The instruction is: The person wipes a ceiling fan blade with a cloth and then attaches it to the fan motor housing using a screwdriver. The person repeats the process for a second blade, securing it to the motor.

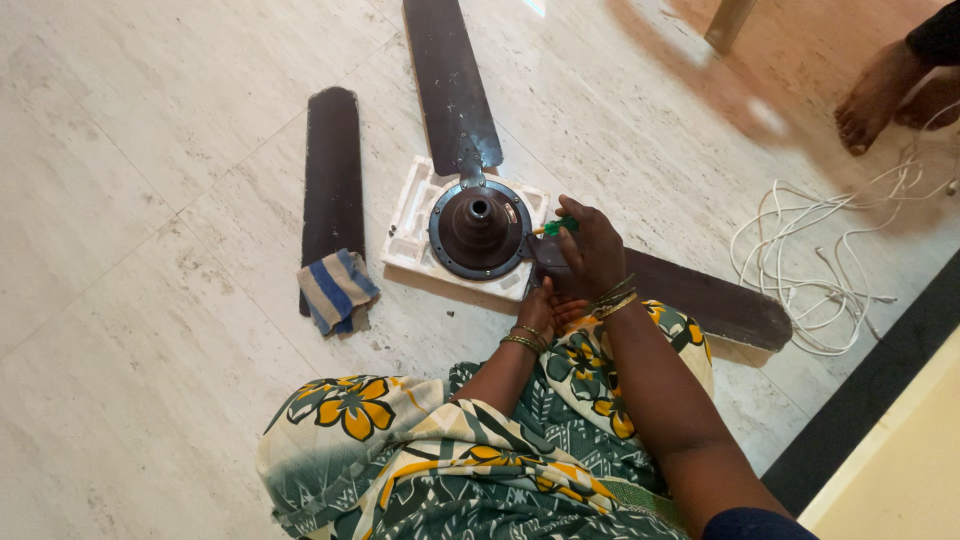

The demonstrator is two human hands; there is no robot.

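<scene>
your right hand (592, 255) grips a green-handled screwdriver (560, 226); left hand (540, 308) steadies the stiff, heavy fan blade (700, 298); hold it near the motor hub (479, 228)

fan blade (445, 70) cut off at top, left hand (540, 310) partly hidden

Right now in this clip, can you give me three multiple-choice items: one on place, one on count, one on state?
1. Where is the striped blue and cream folded cloth?
A. on the lone dark brown fan blade
B. on the white cable coil
C. on the motor hub
2. How many dark blades are visible?
A. one
B. three
C. five
3. What does the right hand hold?
A. nothing
B. green-handled screwdriver
C. a cloth

Answers: 1 A, it overlaps that blade's near end. 2 B, two meet the dark brown round fan motor, one lies apart. 3 B, its fingers wrap the handle.
</scene>
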